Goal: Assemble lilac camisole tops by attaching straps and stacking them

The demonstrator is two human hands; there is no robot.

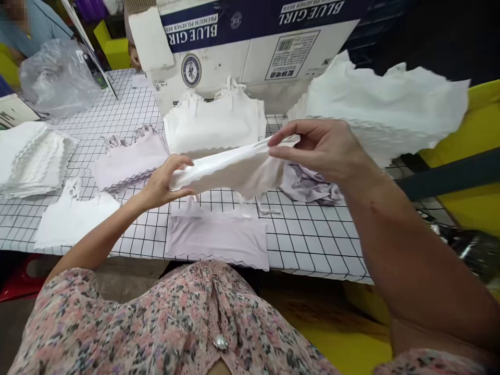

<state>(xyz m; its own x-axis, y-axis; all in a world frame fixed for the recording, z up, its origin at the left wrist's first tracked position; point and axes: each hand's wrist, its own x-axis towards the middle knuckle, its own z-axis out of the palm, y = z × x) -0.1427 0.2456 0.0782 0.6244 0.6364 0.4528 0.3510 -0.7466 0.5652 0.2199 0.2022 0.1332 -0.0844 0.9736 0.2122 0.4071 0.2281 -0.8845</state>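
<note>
Between my hands a white cropped camisole top (pixel 234 169) is stretched sideways above the table, its thin straps hanging below. My left hand (pixel 166 182) grips its left end between thumb and fingers. At the other end, my right hand (pixel 320 148) pinches the upper corner between thumb and forefinger. Directly beneath lies a lilac camisole top (pixel 219 237), flat at the table's near edge. A crumpled lilac garment (pixel 310 185) is partly hidden below my right hand.
Stacks of white tops (pixel 214 122), lilac tops (pixel 130 159) and white cloth pieces (pixel 31 156) cover the grid-patterned table (pixel 312 239). A single white top (pixel 74 216) lies front left. More white pieces (pixel 390 104) overhang at right. A cardboard box (pixel 250 52) stands behind; a person (pixel 39 26) is far left.
</note>
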